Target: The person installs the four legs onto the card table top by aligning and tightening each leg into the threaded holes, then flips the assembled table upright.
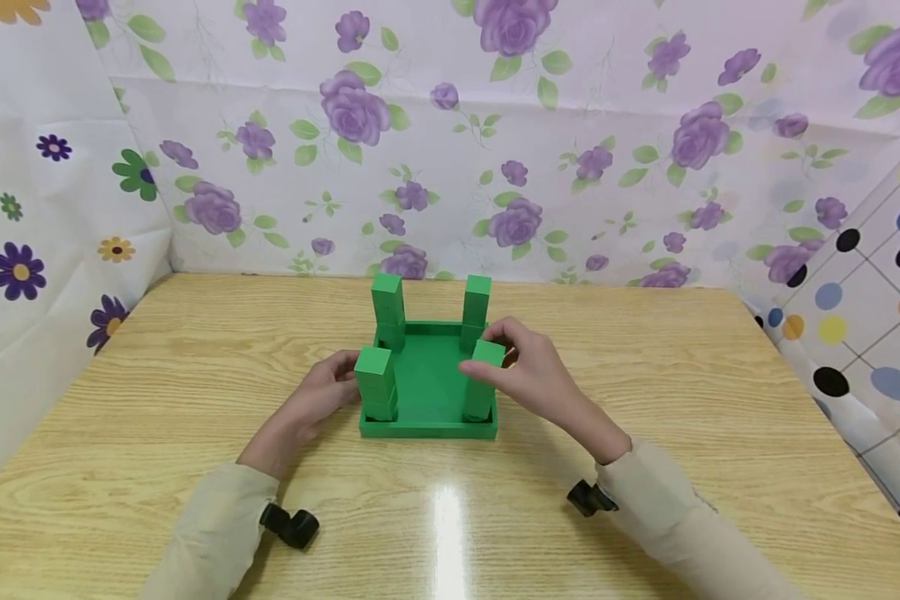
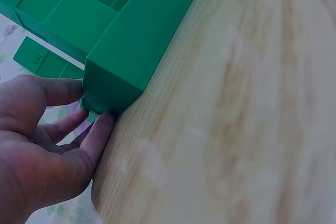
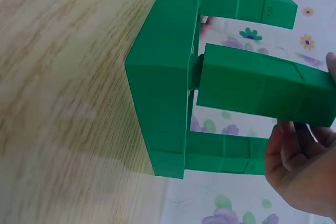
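Note:
A square green tray [image 1: 427, 431] with low walls sits on the table, and a green block post rises at each corner. My right hand [image 1: 536, 375] pinches the upper part of the near right post [image 3: 262, 82] between thumb and fingers. That post leans slightly, and a narrow neck shows between its lower end and the tray in the right wrist view. At the tray's left side, my left hand [image 1: 318, 392] holds the wall, thumb and fingers at its edges in the left wrist view. Beside it stands the near left post [image 1: 375, 383].
Two more green posts, far left [image 1: 388, 308] and far right [image 1: 476, 304], stand at the back corners. The wooden table [image 1: 645, 358] ends at a wall covered with flowered sheeting [image 1: 435, 150]. Black wrist devices [image 1: 291, 525] are strapped on both sleeves.

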The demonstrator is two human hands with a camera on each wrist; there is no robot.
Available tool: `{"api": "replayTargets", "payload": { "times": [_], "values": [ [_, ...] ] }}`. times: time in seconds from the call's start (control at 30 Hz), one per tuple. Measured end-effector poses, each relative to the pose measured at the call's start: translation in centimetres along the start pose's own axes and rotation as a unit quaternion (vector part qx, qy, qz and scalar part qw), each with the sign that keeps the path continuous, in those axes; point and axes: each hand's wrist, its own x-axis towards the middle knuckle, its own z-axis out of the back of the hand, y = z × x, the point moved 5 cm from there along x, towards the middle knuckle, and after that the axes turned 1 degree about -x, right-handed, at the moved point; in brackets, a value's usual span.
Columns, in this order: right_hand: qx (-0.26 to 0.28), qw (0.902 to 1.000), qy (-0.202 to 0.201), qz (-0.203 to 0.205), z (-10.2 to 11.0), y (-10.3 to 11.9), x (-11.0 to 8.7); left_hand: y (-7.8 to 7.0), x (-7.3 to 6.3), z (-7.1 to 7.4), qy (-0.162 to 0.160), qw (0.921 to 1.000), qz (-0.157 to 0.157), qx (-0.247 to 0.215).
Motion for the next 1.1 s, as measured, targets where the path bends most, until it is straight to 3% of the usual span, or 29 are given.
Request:
{"api": "replayTargets", "payload": {
  "times": [0.23,0.53,0.67,0.77,0.97,1.1],
  "values": [
    [0.064,0.9940,0.089,0.002,-0.1,-0.6,0.1,0.0,0.0,-0.1,0.006,0.9999,-0.006,-0.009],
    [0.219,0.9567,0.189,0.033,0.8,-1.5,-0.3,0.0,0.0,0.0,0.004,0.9999,-0.004,-0.009],
    [0.237,0.9512,0.194,0.032,0.9,-1.6,-0.1,0.0,-0.1,0.1,0.001,1.0000,-0.006,0.003],
    [0.226,0.9574,0.179,0.018,0.8,-1.6,0.0,0.0,-0.1,0.1,0.001,0.9999,-0.008,0.009],
    [0.156,0.9822,0.104,-0.002,0.6,-1.8,0.3,0.0,-0.1,0.1,-0.002,1.0000,-0.007,0.005],
    [0.133,0.9893,0.060,0.005,0.3,-1.6,0.3,0.0,-0.1,0.0,0.001,1.0000,-0.007,0.001]
  ]
}}
